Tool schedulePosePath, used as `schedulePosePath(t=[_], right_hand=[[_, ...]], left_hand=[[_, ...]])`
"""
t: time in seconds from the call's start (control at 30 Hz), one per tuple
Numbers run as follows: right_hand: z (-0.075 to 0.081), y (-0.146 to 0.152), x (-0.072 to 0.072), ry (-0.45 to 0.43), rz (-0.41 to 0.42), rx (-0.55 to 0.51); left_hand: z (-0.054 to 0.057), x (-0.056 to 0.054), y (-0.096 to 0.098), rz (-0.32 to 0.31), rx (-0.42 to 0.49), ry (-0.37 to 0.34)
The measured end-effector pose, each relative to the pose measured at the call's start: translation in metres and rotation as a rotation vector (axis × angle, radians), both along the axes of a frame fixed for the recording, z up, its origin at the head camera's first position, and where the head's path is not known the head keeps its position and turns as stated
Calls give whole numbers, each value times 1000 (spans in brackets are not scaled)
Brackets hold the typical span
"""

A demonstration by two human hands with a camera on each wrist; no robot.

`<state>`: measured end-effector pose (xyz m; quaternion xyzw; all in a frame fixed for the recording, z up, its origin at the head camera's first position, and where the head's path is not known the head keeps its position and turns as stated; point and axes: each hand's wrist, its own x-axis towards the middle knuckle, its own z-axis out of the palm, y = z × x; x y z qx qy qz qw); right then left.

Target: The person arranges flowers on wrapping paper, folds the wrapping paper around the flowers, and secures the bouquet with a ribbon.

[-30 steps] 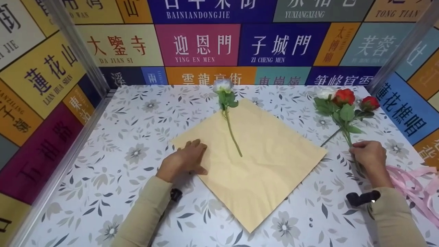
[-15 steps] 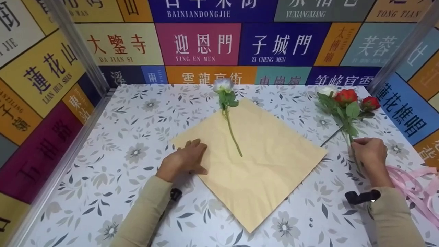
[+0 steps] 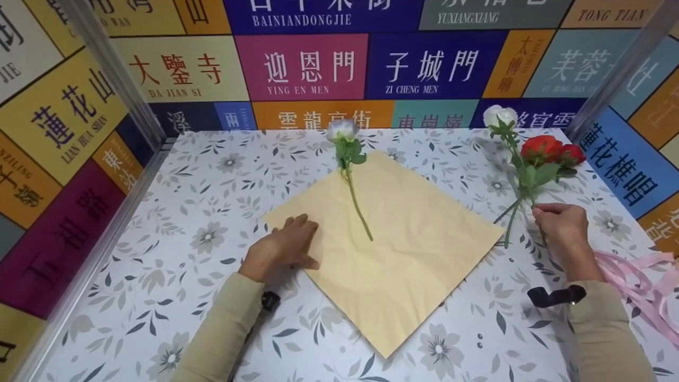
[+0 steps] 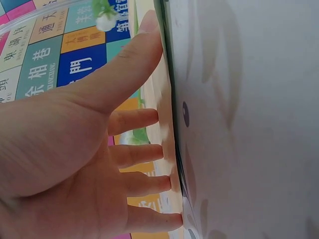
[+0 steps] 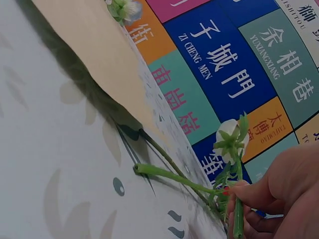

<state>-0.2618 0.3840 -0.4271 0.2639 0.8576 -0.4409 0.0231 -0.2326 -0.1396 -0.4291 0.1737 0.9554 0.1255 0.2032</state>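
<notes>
The table (image 3: 116, 254) bears tan paper (image 3: 403, 260), a lilac-white flower (image 3: 347, 150) across its upper-left edge, and red roses (image 3: 541, 148) at right. The left hand (image 3: 281, 246) lies, fingers extended, on the paper's left corner. The right hand (image 3: 565, 228) pinches a white rose (image 3: 500, 120), apparently the pick-up step; next, clear crossing stems.

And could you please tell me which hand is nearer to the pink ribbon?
Right. The right hand pinches a flower stem just left of the pink ribbon, while the left hand rests much farther left, on the brown paper.

Paper (image 3: 398, 292) and ribbon (image 3: 658, 303) on floral tabletop (image 3: 201, 297)
</notes>
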Motion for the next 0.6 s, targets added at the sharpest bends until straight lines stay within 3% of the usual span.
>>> schedulePosePath(t=[0.37, 0.6], right_hand=[[5, -17, -10, -7, 32, -50], [-1, -39, -12, 10, 116, -113]], left_hand=[[0, 0, 0, -20, -9, 8], [0, 1, 0, 4, 5, -30]])
